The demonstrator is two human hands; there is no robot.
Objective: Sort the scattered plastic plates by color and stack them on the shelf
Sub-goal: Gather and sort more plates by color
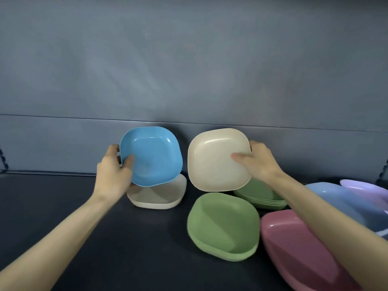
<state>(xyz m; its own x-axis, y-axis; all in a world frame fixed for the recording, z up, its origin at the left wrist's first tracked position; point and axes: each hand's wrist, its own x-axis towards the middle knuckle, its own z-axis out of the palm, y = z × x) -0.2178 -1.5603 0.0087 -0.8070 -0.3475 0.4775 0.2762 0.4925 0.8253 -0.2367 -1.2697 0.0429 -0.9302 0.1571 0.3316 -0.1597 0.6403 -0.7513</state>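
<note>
Your left hand [114, 171] grips a tilted blue plate [152, 156] by its edge, thumb inside. Your right hand [259, 161] likewise grips a cream plate [216, 162], arms outstretched.

- We see the pink rounded-square plastic plate [294, 246] cut by the bottom edge and partly covered by our right forearm [327, 215].
- We lose the lilac plastic plate [364, 186] at the right edge.
- The forearm also hides part of the stack of green plastic plates [259, 193].

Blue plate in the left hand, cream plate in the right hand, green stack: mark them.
Held blue plate [155, 156], head view, its inner face.
Held cream plate [214, 162], head view, its inner face.
Green stack [255, 192], head view, top plate.
</note>
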